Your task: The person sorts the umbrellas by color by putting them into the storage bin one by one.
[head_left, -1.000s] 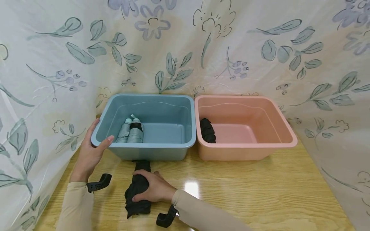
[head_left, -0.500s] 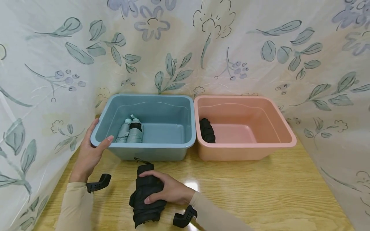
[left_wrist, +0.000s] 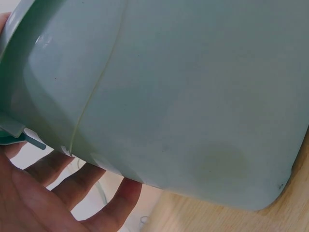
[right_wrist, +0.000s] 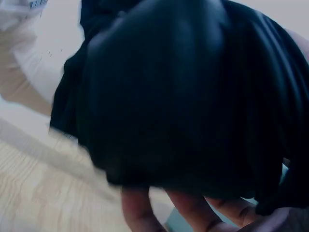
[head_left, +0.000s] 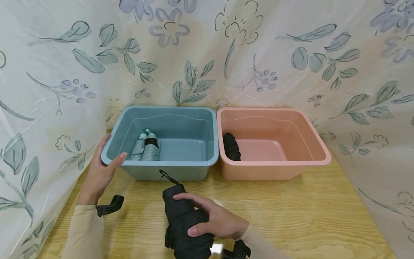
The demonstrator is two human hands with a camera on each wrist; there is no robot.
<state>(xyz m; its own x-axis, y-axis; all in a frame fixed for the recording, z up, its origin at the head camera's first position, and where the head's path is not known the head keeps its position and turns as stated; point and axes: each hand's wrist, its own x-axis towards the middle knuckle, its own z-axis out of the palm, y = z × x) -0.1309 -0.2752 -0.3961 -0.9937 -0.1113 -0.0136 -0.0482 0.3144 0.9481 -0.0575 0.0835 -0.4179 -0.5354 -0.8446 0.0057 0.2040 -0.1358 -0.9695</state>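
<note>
My right hand (head_left: 218,219) grips a black folded umbrella (head_left: 179,210), its wrist-loop end pointing up and left toward the blue bin. In the right wrist view the umbrella's dark cloth (right_wrist: 183,106) fills most of the picture, fingers curling under it. My left hand (head_left: 101,176) holds the front left corner of the blue plastic bin (head_left: 171,170), thumb over the rim, fingers along its side. Two light blue-grey folded umbrellas (head_left: 151,149) lie side by side inside that bin, one with a black band.
A pink bin (head_left: 275,171) stands against the blue one's right side, with a black folded umbrella (head_left: 231,146) at its left end. Both bins sit on a wood-grain table (head_left: 300,212), backed by a floral sheet (head_left: 181,46) that also runs along both sides.
My right hand has lifted the black umbrella and moved it right and toward me, its lower end now past the bottom edge of the head view. The left hand keeps its place on the bin.
</note>
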